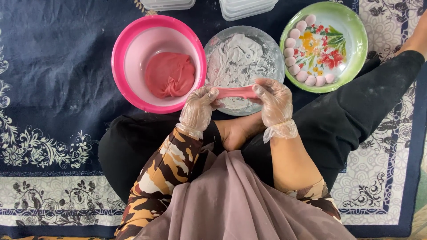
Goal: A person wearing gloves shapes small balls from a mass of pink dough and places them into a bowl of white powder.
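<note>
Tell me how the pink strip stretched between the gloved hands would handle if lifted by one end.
The pink strip likely droops: it is drawn thin between the left hand and right hand. Probably sticky, given the floured bowl beneath. It may tear if pulled further.

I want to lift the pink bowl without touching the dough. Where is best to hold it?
Probably hold the pink bowl by its wide rim on the far left side, coming from above. The dough lump lies right of centre, and the floured bowl crowds the right edge.
</note>
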